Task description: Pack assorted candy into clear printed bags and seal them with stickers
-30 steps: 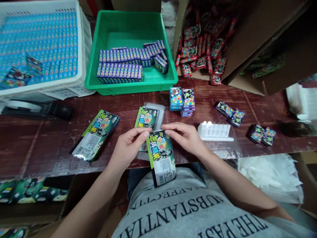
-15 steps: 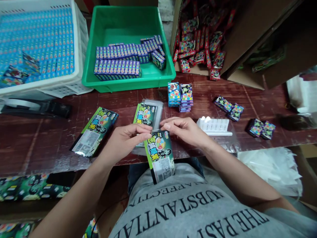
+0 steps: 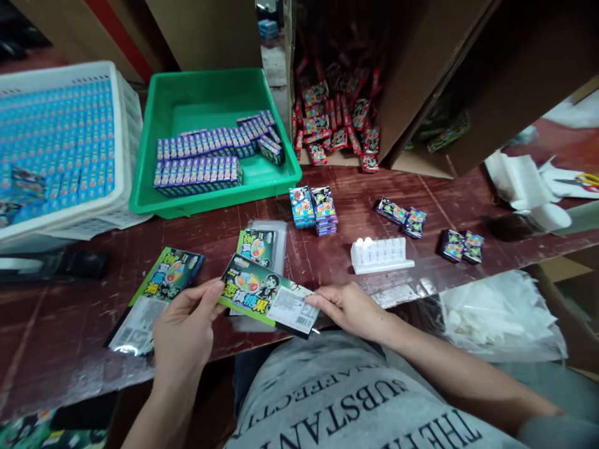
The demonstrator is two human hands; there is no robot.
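A flat green-and-black candy packet (image 3: 269, 293) is stretched sideways between my hands, its printed side up. My left hand (image 3: 189, 321) pinches its left end between thumb and fingers. At the other end, my right hand (image 3: 349, 308) grips the corner by the white label. Beneath it on the table lie another green packet (image 3: 257, 244) and a clear plastic tray (image 3: 279, 246), partly covered. To the left of these rests a further pile of green packets (image 3: 159, 293), close to my left hand. A white slotted holder (image 3: 379, 255) stands beyond my right hand.
Small blue boxes (image 3: 302, 207) and purple boxes (image 3: 324, 211) are stacked mid-table. Behind stand a green bin (image 3: 215, 199) of purple boxes, a white crate (image 3: 126, 125) of blue boxes and a carton (image 3: 393, 146) with red boxes. Scissors (image 3: 584, 181) lie far right; a tape dispenser (image 3: 56, 265) sits left.
The packet has turned from hanging lengthwise to lying crosswise. My right hand has shifted from its top edge to the label end, and my left hand has moved left. The view has shifted.
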